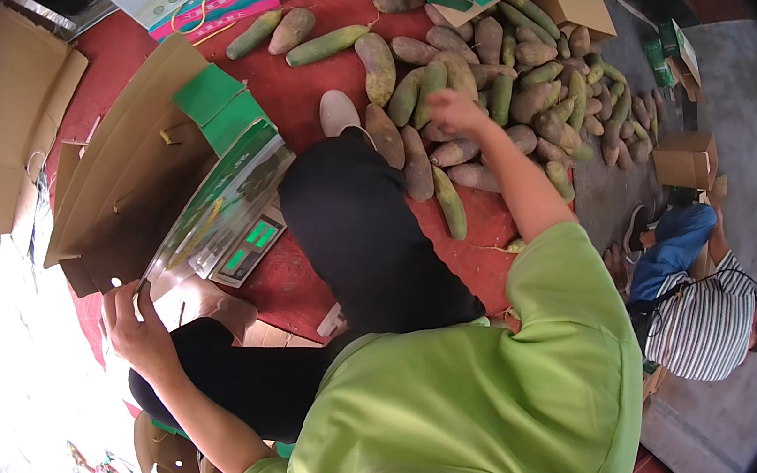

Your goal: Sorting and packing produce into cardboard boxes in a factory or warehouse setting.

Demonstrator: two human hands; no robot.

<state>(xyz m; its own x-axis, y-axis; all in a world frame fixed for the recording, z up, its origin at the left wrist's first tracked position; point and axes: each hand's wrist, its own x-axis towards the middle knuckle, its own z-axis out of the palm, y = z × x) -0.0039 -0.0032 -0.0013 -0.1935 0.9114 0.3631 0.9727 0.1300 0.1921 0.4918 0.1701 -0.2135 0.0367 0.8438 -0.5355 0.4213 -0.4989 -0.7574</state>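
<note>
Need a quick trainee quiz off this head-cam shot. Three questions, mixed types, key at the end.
1. Multiple choice: the left hand is at an edge of which thing?
A) the black fan
B) the green printed carton
C) a brown vegetable
2. True or false: the display of the digital scale is dark.
3. Fill in: the ____ hand shows in front of the heap of green and brown elongated vegetables.

Key:
1. B.
2. False; its display glows green.
3. Right; the right hand is slightly blurred.
</note>
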